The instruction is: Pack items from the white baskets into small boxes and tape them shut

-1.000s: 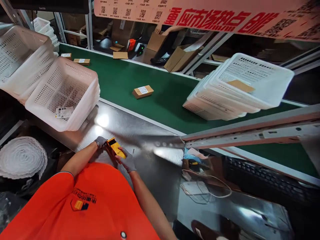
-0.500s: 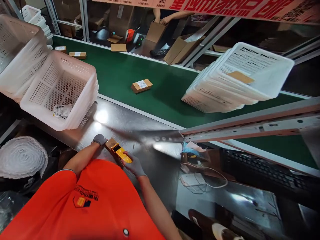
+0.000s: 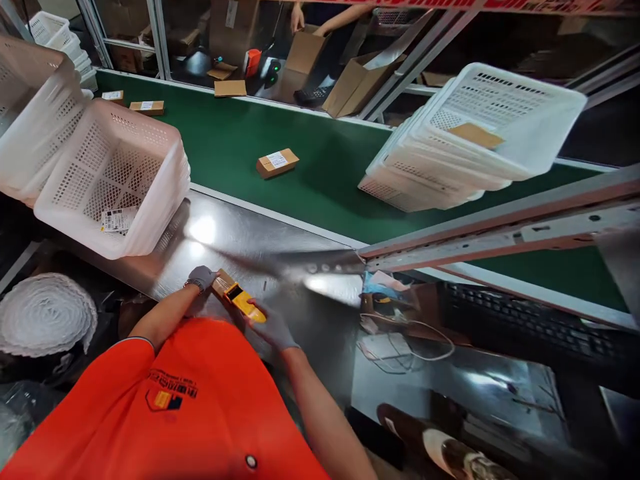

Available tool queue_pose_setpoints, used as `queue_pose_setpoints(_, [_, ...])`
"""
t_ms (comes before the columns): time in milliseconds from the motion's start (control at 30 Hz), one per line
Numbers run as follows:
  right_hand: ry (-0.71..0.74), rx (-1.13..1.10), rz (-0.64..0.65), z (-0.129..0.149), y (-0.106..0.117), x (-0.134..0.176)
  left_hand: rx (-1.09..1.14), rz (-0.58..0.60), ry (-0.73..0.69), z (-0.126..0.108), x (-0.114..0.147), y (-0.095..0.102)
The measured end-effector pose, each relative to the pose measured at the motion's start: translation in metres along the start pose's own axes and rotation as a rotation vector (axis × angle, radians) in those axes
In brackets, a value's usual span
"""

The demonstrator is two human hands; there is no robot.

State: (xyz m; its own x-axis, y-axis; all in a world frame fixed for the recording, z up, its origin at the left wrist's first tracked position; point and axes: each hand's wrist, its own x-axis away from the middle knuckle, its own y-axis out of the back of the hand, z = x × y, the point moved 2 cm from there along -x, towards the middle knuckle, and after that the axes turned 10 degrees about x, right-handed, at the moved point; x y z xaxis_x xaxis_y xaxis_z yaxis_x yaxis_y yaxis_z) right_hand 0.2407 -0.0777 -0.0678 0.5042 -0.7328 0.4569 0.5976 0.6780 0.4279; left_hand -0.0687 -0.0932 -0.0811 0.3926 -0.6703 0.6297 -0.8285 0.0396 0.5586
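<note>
My gloved left hand (image 3: 201, 276) is closed on the far left end of a small cardboard box (image 3: 223, 280), its fingers partly hidden. In my gloved right hand (image 3: 273, 327) is a yellow tape dispenser (image 3: 246, 307) with a black part at its front. The dispenser's front end lies against the top of the box, and a shiny clear strip shows on the cardboard there. Both hands are just in front of my orange shirt, over the metal table (image 3: 240, 227).
Beyond the table runs a green conveyor belt (image 3: 220, 147) carrying a labelled box (image 3: 277, 163). Stacked white baskets stand left (image 3: 113, 180) and right (image 3: 470, 133). A metal beam (image 3: 500, 233) crosses at right, above a keyboard (image 3: 530, 320). Another person's hands (image 3: 320, 28) are at an open carton.
My right hand and the tape dispenser have shifted slightly right and up along the box. My left hand stays at the box end. The view has tilted slightly.
</note>
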Motion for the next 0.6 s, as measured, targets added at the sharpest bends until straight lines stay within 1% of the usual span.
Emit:
queue_pose_setpoints(100, [0.008, 0.274, 0.024, -0.014, 0.029, 0.021, 0.003, 0.002, -0.008, -0.004, 0.004, 0.003])
queue_pose_setpoints(133, [0.005, 0.357, 0.028, -0.015, 0.036, 0.025, 0.007, 0.000, -0.006, -0.005, 0.005, 0.003])
queue_pose_setpoints(200, [-0.011, 0.470, 0.037, -0.007, 0.041, 0.023, 0.010, 0.000, 0.002, -0.004, 0.006, 0.000])
queue_pose_setpoints(267, [-0.053, 0.478, 0.062, 0.009, 0.038, 0.009, 0.000, 0.005, 0.010, -0.003, 0.005, -0.002])
queue_pose_setpoints(333, [-0.118, 0.413, 0.099, 0.027, 0.034, -0.008, -0.022, 0.011, 0.018, -0.002, 0.003, -0.003])
queue_pose_setpoints(400, [-0.168, 0.362, 0.125, 0.038, 0.038, -0.021, -0.042, 0.022, 0.020, -0.001, 0.003, -0.002])
queue_pose_setpoints(433, [-0.178, 0.364, 0.126, 0.040, 0.043, -0.023, -0.047, 0.026, 0.016, -0.001, 0.004, -0.001])
queue_pose_setpoints(500, [-0.189, 0.432, 0.080, 0.038, 0.060, -0.022, -0.047, 0.034, 0.001, -0.001, 0.008, -0.001])
queue_pose_setpoints(533, [-0.202, 0.494, 0.025, 0.034, 0.069, -0.019, -0.045, 0.036, -0.007, -0.001, 0.011, -0.001])
queue_pose_setpoints(600, [-0.274, 0.648, -0.101, 0.025, 0.086, -0.013, -0.042, 0.038, -0.015, -0.003, 0.018, 0.000])
